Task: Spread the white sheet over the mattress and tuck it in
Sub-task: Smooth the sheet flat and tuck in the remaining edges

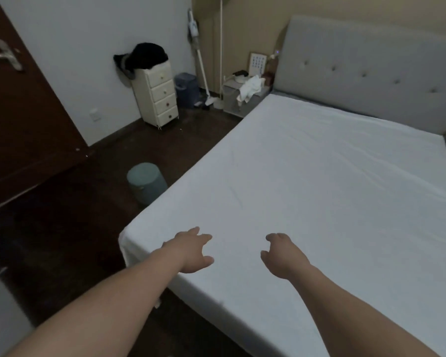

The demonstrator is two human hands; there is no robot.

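The white sheet (319,181) lies flat over the whole mattress, with a few shallow creases across the middle. It wraps down over the near-left corner (125,243) and the foot edge. My left hand (193,249) reaches out over the sheet near that corner, fingers spread and relaxed, holding nothing. A little to its right, my right hand (281,253) hovers over the sheet with loosely curled fingers, and it too holds nothing. Whether either hand touches the fabric I cannot tell.
A grey padded headboard (366,68) stands at the far end. A teal stool (146,181) sits on the dark floor by the bed's left side. Farther back are a white drawer unit (160,96), a bin (187,88), a cluttered bedside table (245,96) and a dark door (18,112).
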